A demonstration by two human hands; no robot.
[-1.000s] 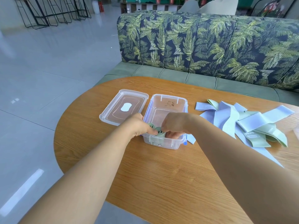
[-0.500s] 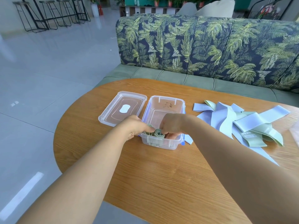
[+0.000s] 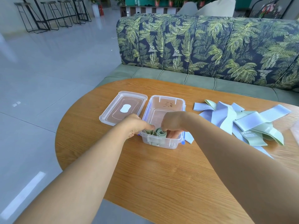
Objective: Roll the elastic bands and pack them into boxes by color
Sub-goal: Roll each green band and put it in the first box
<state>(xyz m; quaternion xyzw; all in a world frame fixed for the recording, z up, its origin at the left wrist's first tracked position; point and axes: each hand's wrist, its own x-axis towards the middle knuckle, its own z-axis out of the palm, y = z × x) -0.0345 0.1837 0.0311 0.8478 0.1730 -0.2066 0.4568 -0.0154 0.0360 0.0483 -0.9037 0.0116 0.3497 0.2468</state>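
Observation:
A clear plastic box (image 3: 165,103) stands open on the wooden table. Inside its near end sit two rolled green bands (image 3: 161,133), upright side by side. My left hand (image 3: 135,125) reaches over the box's left near corner and pinches the left green roll. My right hand (image 3: 174,122) is inside the box with curled fingers on the right green roll; its fingertips show through the box wall. A loose heap of blue and green elastic bands (image 3: 242,122) lies flat to the right of the box.
The box's clear lid (image 3: 123,108) lies flat just left of the box. The round wooden table (image 3: 161,175) ends at the left. A leaf-patterned sofa (image 3: 210,50) stands behind the table. A clear plastic edge (image 3: 295,131) shows at far right.
Both hands have stayed at the box's near end, working the green rolls down. The second roll now shows more plainly beside the first. The camera has shifted slightly.

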